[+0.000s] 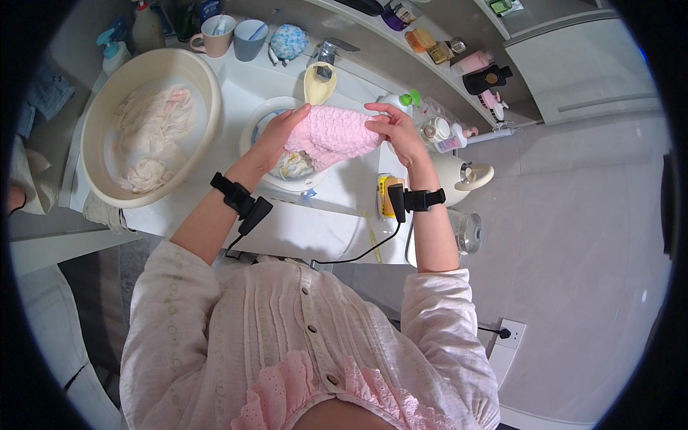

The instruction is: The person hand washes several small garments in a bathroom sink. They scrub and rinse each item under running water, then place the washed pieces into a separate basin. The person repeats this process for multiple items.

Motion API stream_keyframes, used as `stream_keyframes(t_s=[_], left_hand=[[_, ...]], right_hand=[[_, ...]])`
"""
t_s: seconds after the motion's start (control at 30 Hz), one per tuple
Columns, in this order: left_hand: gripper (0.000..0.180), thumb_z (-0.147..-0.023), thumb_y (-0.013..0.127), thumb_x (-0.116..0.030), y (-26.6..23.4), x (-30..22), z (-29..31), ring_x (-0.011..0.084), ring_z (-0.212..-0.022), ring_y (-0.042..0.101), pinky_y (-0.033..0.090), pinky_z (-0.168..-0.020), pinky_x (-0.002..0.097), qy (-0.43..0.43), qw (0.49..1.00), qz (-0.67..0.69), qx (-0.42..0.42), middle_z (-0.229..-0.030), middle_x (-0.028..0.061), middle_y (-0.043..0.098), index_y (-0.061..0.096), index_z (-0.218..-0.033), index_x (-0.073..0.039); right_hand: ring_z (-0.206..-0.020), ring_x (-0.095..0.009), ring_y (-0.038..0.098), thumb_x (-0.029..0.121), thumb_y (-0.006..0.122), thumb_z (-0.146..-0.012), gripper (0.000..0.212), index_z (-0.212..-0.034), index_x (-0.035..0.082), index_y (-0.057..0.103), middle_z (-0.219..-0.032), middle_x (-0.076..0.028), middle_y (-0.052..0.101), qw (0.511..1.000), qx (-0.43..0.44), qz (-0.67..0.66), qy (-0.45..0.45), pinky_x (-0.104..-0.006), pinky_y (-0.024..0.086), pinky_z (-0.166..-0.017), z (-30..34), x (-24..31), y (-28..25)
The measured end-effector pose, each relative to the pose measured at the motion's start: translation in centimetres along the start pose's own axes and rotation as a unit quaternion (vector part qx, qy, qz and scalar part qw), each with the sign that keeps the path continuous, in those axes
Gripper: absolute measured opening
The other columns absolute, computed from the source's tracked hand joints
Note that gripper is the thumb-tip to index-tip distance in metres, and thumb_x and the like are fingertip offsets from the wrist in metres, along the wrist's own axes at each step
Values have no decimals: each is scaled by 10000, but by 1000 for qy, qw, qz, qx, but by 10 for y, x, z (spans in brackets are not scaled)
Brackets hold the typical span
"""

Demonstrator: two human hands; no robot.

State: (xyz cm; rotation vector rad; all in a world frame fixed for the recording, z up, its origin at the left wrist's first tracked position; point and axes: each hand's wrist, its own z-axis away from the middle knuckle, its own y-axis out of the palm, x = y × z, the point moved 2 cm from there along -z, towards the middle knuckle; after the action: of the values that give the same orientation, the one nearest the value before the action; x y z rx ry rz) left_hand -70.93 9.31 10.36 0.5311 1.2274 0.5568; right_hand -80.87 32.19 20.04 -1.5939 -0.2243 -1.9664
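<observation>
A pink, bumpy-textured cloth (335, 136) is stretched sideways between my two hands, above the sink. My left hand (275, 136) is closed on its left end, thumb on top. My right hand (400, 132) pinches the right edge with the thumb, while the index finger sticks out. Below the cloth, a small round white basin (251, 131) stands in the sink (233, 89). White patterned fabric (294, 166) lies in it, partly hidden by the cloth. The faucet (327, 57) is just beyond, with a pale yellow scoop-shaped piece (319, 86) at its spout.
On the left, a large cream basin (209, 129) holds wet white clothes (154, 129). Cups (249, 39), a blue-white mesh ball (289, 41) and pump bottles (115, 54) line the back. A yellow packet (385, 197), a cream kettle (459, 175) and a glass jar (469, 233) stand at right.
</observation>
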Motion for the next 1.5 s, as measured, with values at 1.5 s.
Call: stream_keyframes(t_s=[1.5], left_hand=[[1046, -725, 813, -485, -88, 59, -23, 388, -1404, 332, 297, -1138, 510, -34, 775, -577, -256, -1486, 211, 387, 293, -1464, 43]], right_hand=[[-1117, -346, 567, 201, 610, -912, 455, -1334, 70, 503, -1201, -202, 579, 961, -154, 224, -56, -467, 482, -960, -39, -138, 67]])
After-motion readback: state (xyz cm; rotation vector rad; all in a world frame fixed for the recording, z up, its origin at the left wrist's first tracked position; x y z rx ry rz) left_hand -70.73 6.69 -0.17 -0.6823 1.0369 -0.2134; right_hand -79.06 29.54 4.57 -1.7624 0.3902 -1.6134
